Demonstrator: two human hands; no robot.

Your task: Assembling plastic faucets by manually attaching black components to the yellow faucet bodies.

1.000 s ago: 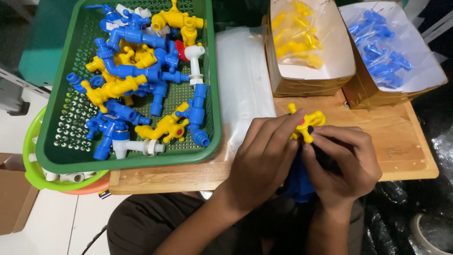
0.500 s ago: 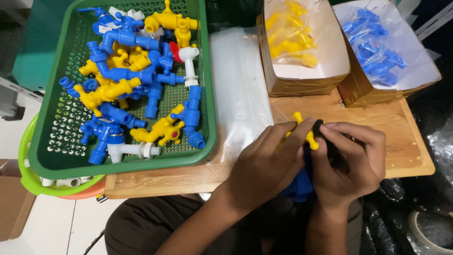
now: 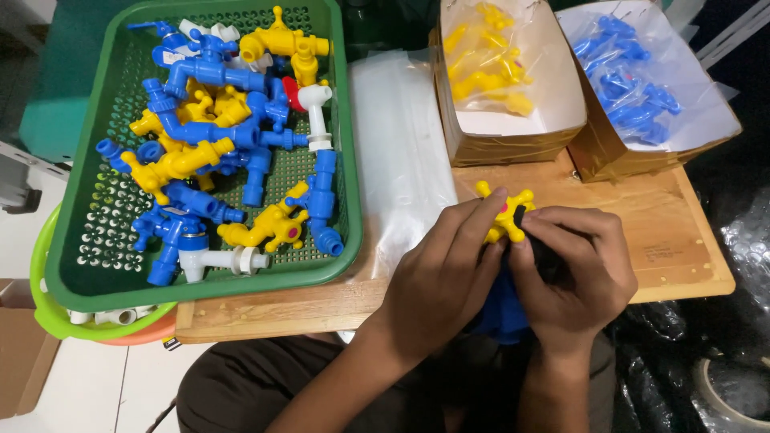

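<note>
Here the wooden worktop (image 3: 666, 240) fills the middle of the head view, and at ten o'clock on it sits the large green perforated plastic tray (image 3: 96, 265), heaped with blue, yellow and white plastic taps (image 3: 208, 160). A lime-green plastic basin (image 3: 48, 317) peeks out under the tray's corner at eight o'clock. Just beside the tray, toward the centre, lies a flat stack of clear plastic bags (image 3: 401, 152). At twelve o'clock stands a brown cardboard box of bagged yellow tap parts (image 3: 497, 72), and touching it at two o'clock a second cardboard box of bagged blue tap parts (image 3: 642, 80). At five o'clock, over the near edge of the worktop, the left hand (image 3: 441, 281) and the right hand (image 3: 577, 273) meet around a blue plastic tap body (image 3: 501, 309), mostly hidden beneath them. On top of it sits the yellow star-shaped plastic handle (image 3: 504, 212). The left fingers are curled closed about the tap with the forefinger lying along the handle; the right fingers are bent closed over a dark object against the handle, its kind too hidden to tell. Compared with a second ago, the hands have drifted a little toward the tray and the handle now faces up squarely, with a pink centre spot showing, so the handle looks seated on the body.
</note>
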